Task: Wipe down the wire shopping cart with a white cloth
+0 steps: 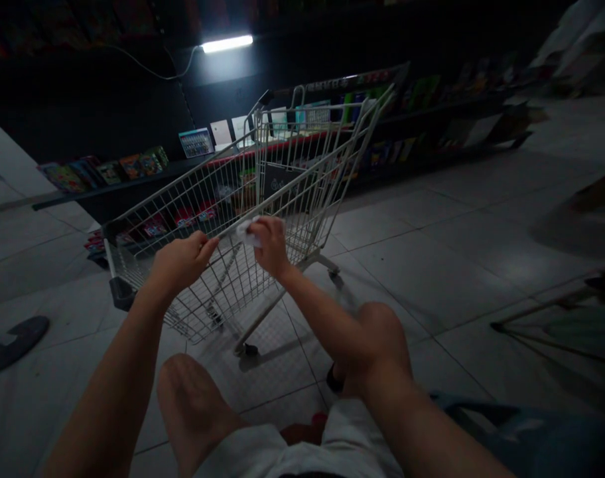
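Observation:
A white wire shopping cart (287, 153) stands on the tiled floor in front of me, tilted in the view. My left hand (182, 260) is closed on the cart's top rim rail. Just to its right, my right hand (268, 244) is closed on a small white cloth or wipe (246, 231), pressed against the same rail. I am seated low, and both my bare knees show below my arms.
Dark shelves (133, 179) with colourful packets and boxes run behind the cart. A lit tube lamp (227, 44) hangs above. A dark flat object (14, 342) lies on the floor at left. A metal frame (556, 325) stands at right, a bluish thing (521, 431) at lower right.

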Demonstrator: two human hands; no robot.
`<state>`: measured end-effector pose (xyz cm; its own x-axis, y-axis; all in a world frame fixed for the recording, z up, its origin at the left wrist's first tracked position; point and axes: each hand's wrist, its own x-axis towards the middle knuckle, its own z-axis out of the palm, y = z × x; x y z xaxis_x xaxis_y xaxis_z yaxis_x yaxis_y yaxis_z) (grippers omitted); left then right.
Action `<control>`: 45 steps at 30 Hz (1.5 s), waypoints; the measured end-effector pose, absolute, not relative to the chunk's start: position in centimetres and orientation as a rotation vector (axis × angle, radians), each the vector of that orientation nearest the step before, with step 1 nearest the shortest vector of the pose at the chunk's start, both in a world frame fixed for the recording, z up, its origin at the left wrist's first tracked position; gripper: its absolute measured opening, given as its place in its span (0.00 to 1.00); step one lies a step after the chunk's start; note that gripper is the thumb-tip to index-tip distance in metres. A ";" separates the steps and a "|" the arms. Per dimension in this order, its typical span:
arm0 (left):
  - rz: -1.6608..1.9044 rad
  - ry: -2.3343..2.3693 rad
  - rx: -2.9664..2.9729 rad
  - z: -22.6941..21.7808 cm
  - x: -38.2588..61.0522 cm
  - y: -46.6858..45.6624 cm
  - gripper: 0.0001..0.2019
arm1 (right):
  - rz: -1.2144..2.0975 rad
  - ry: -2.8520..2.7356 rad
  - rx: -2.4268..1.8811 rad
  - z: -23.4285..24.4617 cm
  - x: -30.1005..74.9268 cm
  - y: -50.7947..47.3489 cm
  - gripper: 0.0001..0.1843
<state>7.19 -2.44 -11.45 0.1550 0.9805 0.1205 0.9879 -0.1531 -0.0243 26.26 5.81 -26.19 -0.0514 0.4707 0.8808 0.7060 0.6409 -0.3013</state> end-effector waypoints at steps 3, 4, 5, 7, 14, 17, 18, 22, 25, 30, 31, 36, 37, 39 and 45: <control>-0.098 -1.890 -2.338 -11.6 8.7 -1.2 0.28 | -0.115 -1.862 -1.038 -33.7 23.2 3.9 0.15; -0.098 -1.874 -2.354 -11.8 9.0 -0.9 0.29 | -0.055 -1.896 -1.078 -36.3 22.7 3.2 0.14; -0.100 -1.867 -2.355 -12.0 9.1 -0.7 0.29 | 0.041 -1.944 -1.130 -38.8 22.6 2.6 0.14; -0.110 -1.868 -2.328 -12.3 9.0 -0.5 0.29 | 0.220 -1.990 -1.228 -43.1 23.0 1.3 0.16; -0.111 -1.896 -2.310 -12.6 8.5 -0.7 0.29 | 0.226 -1.774 -1.268 -43.2 24.2 -0.2 0.20; -0.110 -1.879 -2.298 -12.6 8.7 -0.8 0.30 | 0.065 -1.668 -1.088 -39.1 22.8 1.4 0.16; -0.112 -1.871 -2.302 -12.6 8.8 -0.9 0.29 | 0.035 -1.684 -1.046 -38.3 22.4 1.9 0.15; -0.118 -1.867 -2.307 -12.5 9.1 -1.2 0.29 | 0.111 -1.873 -1.099 -39.9 21.5 2.3 0.14; -0.130 -1.885 -2.305 -12.3 9.2 -1.3 0.29 | 0.259 -1.967 -1.183 -43.7 22.2 1.0 0.19; -0.107 -1.872 -2.290 -12.4 9.1 -1.3 0.29 | 0.246 -1.855 -1.227 -43.1 24.5 -0.1 0.18; -0.103 -1.866 -2.292 -12.4 9.0 -1.2 0.29 | 0.183 -1.777 -1.209 -41.2 25.1 0.2 0.15; -0.099 -1.856 -2.277 -12.4 8.9 -1.2 0.29 | -0.273 -1.440 -0.985 -25.7 28.2 4.3 0.14; -0.097 -1.863 -2.278 -12.4 8.9 -1.2 0.29 | -0.313 -1.419 -0.993 -22.9 28.7 5.3 0.15; -0.089 -1.878 -2.278 -12.4 8.9 -1.2 0.30 | -0.357 -1.433 -1.000 -19.4 29.0 7.0 0.15; -0.087 -1.856 -2.250 -12.5 9.0 -1.3 0.31 | -0.310 -1.467 -1.060 -25.4 26.7 7.9 0.13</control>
<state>9.00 -1.26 -12.46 0.1990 0.9621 0.1863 0.9753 -0.1759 -0.1334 26.73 7.93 -25.36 0.1584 0.4191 0.8940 0.7454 0.5430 -0.3867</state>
